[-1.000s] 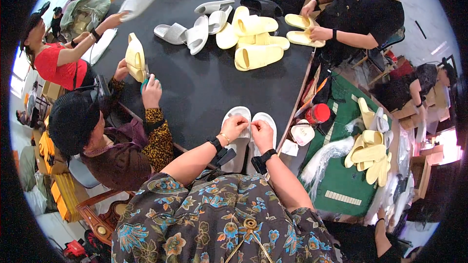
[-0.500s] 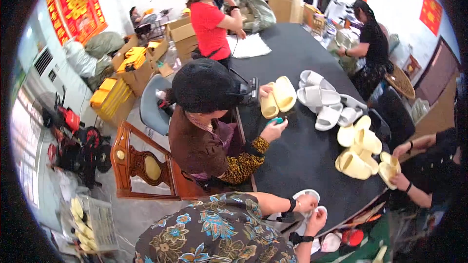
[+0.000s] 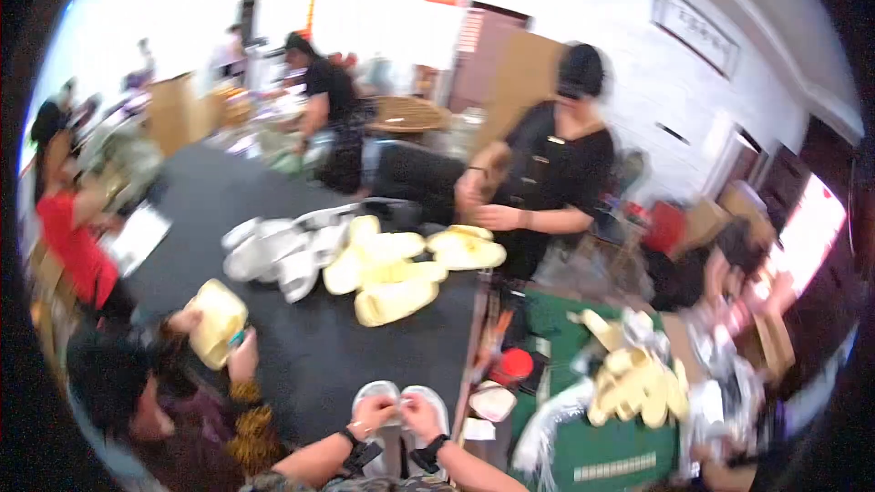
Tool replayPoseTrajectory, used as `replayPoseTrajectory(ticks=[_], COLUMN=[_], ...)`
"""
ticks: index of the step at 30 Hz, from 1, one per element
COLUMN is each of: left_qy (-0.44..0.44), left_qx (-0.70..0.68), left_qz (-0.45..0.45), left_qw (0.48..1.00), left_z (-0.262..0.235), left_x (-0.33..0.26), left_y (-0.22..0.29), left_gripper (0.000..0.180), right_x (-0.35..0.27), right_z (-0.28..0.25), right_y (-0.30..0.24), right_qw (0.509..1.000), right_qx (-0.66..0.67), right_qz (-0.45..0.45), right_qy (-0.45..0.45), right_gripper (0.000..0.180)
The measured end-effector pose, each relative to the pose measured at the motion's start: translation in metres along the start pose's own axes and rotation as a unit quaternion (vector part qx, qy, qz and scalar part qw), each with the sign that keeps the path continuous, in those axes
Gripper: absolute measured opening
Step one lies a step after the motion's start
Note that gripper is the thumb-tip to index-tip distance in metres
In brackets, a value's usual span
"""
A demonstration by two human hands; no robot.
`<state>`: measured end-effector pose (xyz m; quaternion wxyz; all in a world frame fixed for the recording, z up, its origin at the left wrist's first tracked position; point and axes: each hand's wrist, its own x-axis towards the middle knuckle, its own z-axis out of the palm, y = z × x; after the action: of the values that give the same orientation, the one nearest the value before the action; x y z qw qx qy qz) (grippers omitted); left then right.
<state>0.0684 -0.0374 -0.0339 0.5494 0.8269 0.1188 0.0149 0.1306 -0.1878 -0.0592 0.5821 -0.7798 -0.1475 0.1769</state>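
Observation:
A pair of white slippers (image 3: 439,398) lies side by side at the near edge of the dark table, toes pointing away from me. My left hand (image 3: 372,413) is closed on the left slipper, fingers bent at its inner edge. Close beside it, my right hand (image 3: 420,419) grips the inner edge of the right slipper, its fingers pinched together. Motion blur hides whether a small item sits between the fingertips. Both wrists carry dark bands.
Yellow slippers (image 3: 396,297) and white slippers (image 3: 273,251) are piled on the dark table (image 3: 301,364). At left, a person holds a yellow slipper (image 3: 217,321) and a teal tool. Across stands a person in black (image 3: 565,173). A green table (image 3: 565,328) at right holds more yellow slippers.
My view has swung to the right, so the scene has shifted left and the green table shows. My hands stay at the white slippers. The person in black now stands upright, hands off the yellow slippers.

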Motion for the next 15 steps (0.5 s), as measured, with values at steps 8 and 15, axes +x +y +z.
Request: replayPoseTrajectory(ticks=[8, 15], left_qy=[-0.008, -0.04], left_qx=[-0.026, 0.011], left_qz=[0.031, 0.014], left_qw=[0.999, 0.999], left_z=[0.008, -0.002], left_x=[0.02, 0.01], left_y=[-0.005, 0.013], left_gripper=[0.018, 0.018], right_x=[-0.003, -0.006], right_z=[-0.016, -0.014], right_y=[-0.018, -0.018], right_qw=[0.999, 1.0], right_qx=[-0.007, -0.024], right_qz=[-0.012, -0.004], right_qy=[0.037, 0.008], right_gripper=[0.032, 0.031])
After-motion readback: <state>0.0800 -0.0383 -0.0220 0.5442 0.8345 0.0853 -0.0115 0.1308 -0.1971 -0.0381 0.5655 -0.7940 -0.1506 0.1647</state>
